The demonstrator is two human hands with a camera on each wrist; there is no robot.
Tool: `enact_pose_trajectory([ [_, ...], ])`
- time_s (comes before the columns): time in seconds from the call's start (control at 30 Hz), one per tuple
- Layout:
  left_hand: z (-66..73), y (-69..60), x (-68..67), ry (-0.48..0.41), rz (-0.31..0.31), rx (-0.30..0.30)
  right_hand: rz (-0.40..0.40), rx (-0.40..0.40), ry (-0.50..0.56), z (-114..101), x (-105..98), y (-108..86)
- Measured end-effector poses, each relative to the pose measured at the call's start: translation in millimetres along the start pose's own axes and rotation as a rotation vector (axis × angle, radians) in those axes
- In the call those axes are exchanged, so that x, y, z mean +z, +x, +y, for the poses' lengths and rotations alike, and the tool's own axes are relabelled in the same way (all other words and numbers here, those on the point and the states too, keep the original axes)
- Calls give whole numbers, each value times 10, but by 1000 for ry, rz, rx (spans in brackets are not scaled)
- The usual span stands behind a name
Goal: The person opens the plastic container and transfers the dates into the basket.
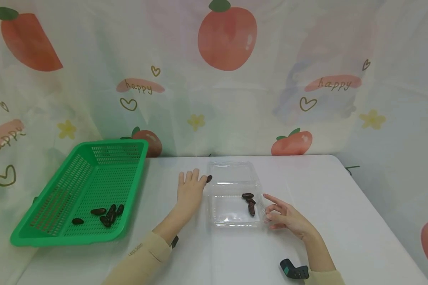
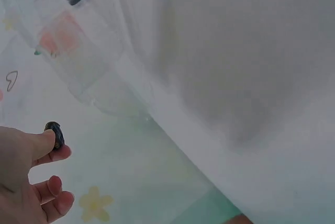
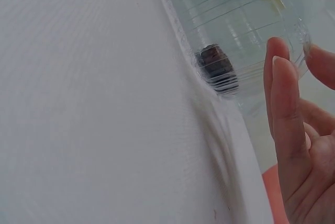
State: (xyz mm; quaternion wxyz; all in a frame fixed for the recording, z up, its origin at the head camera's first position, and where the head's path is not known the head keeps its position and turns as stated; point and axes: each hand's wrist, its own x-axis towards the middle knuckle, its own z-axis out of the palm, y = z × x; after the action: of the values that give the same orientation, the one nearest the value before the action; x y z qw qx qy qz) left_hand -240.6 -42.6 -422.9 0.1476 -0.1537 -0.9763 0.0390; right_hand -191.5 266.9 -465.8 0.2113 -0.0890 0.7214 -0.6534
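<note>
1. The green basket (image 1: 64,240) is sitting at nine o'clock from the clear box (image 1: 225,206), holding dark pieces (image 1: 111,215); its raised rim could be snagging the left sleeve (image 1: 146,255).
2. At ten o'clock, the left hand (image 1: 190,194) is pinching one piece (image 1: 209,179) between thumb and finger; that slight hold could be slipping.
3. The lid (image 1: 232,172) is lying open at twelve; three pieces (image 1: 251,209) are resting in the box.
4. Just past three, the right hand (image 1: 286,217) is touching the box, fingers loosely parted, gripping nothing; a nudge could be sliding it.
</note>
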Motion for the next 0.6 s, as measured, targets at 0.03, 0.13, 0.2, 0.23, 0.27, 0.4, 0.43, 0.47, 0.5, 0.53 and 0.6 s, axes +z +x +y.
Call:
enact_pose_trajectory([
  [0.03,-56,-14,-9,-3,10,-20,0,0,-1,0,0,0],
  [0.13,-230,-69,-29,-4,31,-75,-3,-3,2,4,-2,-1],
  [0.2,-346,-115,-46,-2,33,-106,-7,-6,6,6,-5,-2],
  [0.23,-403,-140,-55,-7,40,-119,-9,-7,8,8,-6,-3],
  [0.27,-460,-167,-65,-11,44,-133,-10,-8,10,9,-7,-3],
  [0.4,-674,-265,-118,-38,72,-186,-13,-11,14,12,-10,-2],
  [0.43,-727,-288,-129,-43,87,-198,-14,-12,14,12,-9,-2],
  [0.47,-781,-309,-138,-44,102,-210,-13,-11,14,12,-9,-1],
  [0.5,-835,-330,-146,-42,120,-220,-13,-12,14,11,-8,-1],
  [0.53,-888,-351,-156,-40,145,-231,-13,-12,15,10,-6,-1],
  [0.6,-997,-395,-171,-29,199,-249,-12,-12,13,5,-4,-1],
])
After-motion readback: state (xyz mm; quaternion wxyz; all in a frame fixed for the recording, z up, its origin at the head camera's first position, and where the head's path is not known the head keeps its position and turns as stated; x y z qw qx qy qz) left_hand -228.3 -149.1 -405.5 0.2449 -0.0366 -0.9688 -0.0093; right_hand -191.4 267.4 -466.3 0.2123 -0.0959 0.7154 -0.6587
